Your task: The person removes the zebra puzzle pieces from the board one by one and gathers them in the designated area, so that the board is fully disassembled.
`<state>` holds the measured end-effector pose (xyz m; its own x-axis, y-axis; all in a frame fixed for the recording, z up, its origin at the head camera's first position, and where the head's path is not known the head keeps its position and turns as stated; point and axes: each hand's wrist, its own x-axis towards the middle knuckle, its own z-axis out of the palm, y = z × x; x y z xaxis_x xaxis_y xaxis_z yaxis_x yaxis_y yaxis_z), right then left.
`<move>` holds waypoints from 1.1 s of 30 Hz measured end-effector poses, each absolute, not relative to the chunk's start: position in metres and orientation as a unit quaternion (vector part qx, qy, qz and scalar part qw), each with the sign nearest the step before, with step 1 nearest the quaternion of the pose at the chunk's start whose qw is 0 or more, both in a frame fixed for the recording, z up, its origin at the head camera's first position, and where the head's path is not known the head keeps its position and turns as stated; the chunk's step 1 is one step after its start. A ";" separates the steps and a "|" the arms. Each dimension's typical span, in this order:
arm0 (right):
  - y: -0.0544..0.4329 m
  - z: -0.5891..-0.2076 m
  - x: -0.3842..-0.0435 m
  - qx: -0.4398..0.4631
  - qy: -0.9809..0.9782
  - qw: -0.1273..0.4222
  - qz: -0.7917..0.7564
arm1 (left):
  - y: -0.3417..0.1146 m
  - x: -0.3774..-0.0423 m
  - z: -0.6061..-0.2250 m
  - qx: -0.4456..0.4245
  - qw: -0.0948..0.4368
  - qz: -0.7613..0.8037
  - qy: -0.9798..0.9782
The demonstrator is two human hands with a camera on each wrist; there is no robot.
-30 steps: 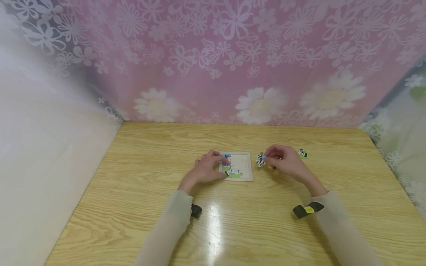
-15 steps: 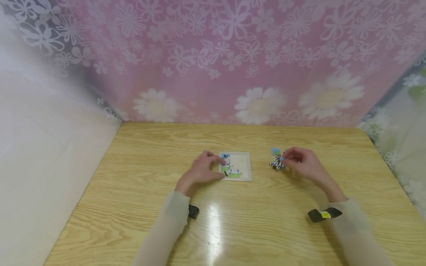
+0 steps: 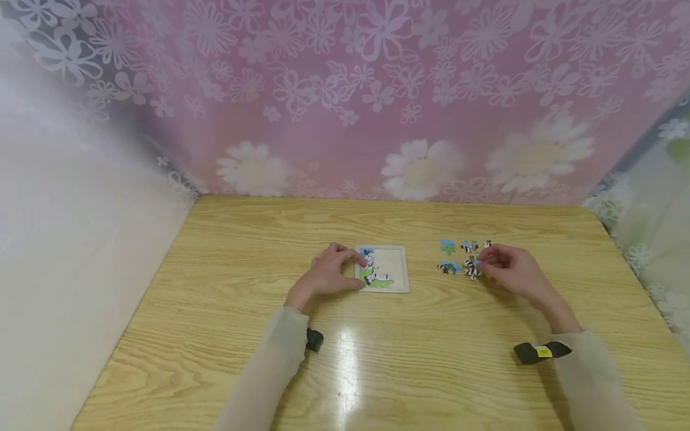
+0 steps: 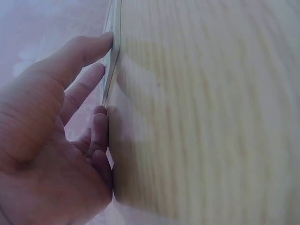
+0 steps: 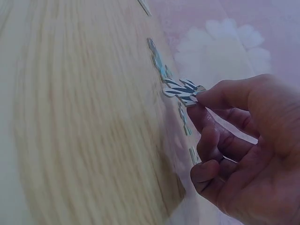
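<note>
A square puzzle board point(image 3: 399, 270) with a pale frame lies on the table, with zebra-and-grass pieces point(image 3: 380, 280) along its left and lower parts. My left hand point(image 3: 327, 276) rests at the board's left side, thumb and forefinger touching it; in the left wrist view, the fingers of the left hand point(image 4: 51, 117) stretch out to the board's edge point(image 4: 112, 58). Between thumb and forefinger, my right hand point(image 3: 514, 272) pinches a black-and-white striped puzzle piece point(image 3: 472, 269). That striped piece point(image 5: 182, 92) is held above the tabletop in the right wrist view.
Loose puzzle pieces lie right of the board: a blue-green one point(image 3: 447, 246), a blue and striped one point(image 3: 448, 267), another point(image 3: 469, 246) and one partly behind the right hand point(image 3: 487, 244). A flowered pink curtain point(image 3: 334, 108) hangs behind the wooden table point(image 3: 259, 239).
My right hand has moved rightward from beside the board with the striped piece, uncovering loose pieces. The left hand shifted slightly left, its fingers now at the board's left edge.
</note>
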<state>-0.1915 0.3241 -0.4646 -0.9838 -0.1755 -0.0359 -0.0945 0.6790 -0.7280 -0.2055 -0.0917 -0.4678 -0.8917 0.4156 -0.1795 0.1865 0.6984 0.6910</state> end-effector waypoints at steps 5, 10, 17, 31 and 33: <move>0.329 -0.464 -0.193 -0.067 0.921 0.055 -0.379 | -0.091 -0.206 -0.468 0.164 0.164 0.347 0.909; 0.330 -0.464 -0.194 -0.068 0.929 0.053 -0.360 | -0.091 -0.206 -0.467 0.163 0.169 0.348 0.908; 0.329 -0.465 -0.198 -0.067 0.938 0.060 -0.335 | -0.091 -0.207 -0.468 0.162 0.169 0.345 0.909; 0.323 -0.468 -0.195 -0.075 0.946 0.017 -0.314 | -0.092 -0.208 -0.470 0.161 0.171 0.344 0.909; 0.318 -0.465 -0.193 -0.078 0.944 0.015 -0.319 | -0.092 -0.208 -0.471 0.160 0.172 0.344 0.909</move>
